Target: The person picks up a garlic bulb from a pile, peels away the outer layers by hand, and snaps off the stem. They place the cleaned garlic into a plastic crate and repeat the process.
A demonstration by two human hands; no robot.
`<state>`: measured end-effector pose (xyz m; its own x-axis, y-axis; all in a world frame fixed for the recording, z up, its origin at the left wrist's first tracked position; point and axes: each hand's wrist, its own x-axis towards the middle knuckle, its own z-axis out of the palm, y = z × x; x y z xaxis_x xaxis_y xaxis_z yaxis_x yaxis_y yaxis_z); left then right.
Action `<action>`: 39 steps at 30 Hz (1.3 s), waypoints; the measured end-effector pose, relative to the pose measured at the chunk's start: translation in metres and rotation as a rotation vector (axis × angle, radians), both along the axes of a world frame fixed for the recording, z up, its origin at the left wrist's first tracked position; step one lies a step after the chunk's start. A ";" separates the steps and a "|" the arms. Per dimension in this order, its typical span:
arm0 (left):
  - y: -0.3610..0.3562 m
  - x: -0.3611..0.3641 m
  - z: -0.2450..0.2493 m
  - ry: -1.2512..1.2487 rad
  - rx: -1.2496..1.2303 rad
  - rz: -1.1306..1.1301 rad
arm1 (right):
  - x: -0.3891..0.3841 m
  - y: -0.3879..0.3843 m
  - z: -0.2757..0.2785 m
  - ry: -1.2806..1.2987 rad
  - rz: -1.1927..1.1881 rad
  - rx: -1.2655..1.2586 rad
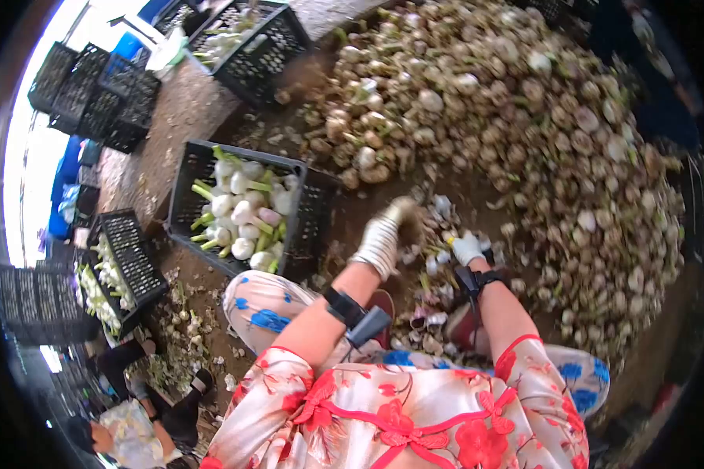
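Observation:
My left hand (395, 228), in a whitish glove, reaches over the dirt floor between the crate and the heap. Its fingers and a brownish patch beside them are smeared by motion. My right hand (467, 248), also gloved in white, is curled close to it, with a small yellow bit (450, 241) at its fingertips; I cannot tell what it grips. Garlic skins and scraps (430, 297) lie beneath both hands, between my shoes. Left of my left hand stands a black crate (309, 211) holding trimmed white garlic bulbs (246, 207) with short green stems.
A large heap of untrimmed garlic (524, 133) spreads ahead and to the right. Further black crates of garlic stand at the upper left (254, 59) and lower left (133, 262), near stacked crates (94, 94). Another person (129, 430) sits at the lower left.

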<state>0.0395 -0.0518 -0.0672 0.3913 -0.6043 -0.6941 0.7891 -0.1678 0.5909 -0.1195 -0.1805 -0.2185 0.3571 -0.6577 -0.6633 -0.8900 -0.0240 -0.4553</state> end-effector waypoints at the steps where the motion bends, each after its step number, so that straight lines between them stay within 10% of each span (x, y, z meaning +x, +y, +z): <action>1: -0.002 -0.005 -0.014 -0.066 0.068 -0.063 | 0.005 0.000 -0.021 0.042 -0.065 0.012; 6: 0.009 -0.014 -0.020 -0.018 0.078 -0.372 | 0.004 0.005 -0.034 0.066 -0.112 0.025; 8: 0.004 -0.020 -0.040 -0.167 0.109 -0.354 | 0.003 0.007 -0.045 -0.419 -0.050 0.072; 13: -0.008 -0.036 -0.087 -0.198 -0.095 -0.110 | 0.026 0.044 0.136 -0.537 0.339 -0.099; 17: 0.012 -0.023 0.035 -0.158 -0.272 0.060 | 0.011 0.036 0.178 -1.011 -0.428 0.550; 26: 0.035 -0.066 0.015 -0.538 -0.506 -0.125 | -0.014 0.062 0.202 -1.112 -0.097 0.158; 34: 0.024 -0.078 0.060 0.369 -0.327 -0.192 | -0.037 0.069 0.213 -1.082 -0.272 0.191; 37: 0.014 -0.087 0.026 -0.595 -0.691 -0.021 | -0.036 0.065 0.202 -1.118 -0.438 0.268; 39: 0.031 -0.090 0.049 -0.634 -0.594 -0.086 | -0.035 0.073 0.206 -1.084 -0.233 0.013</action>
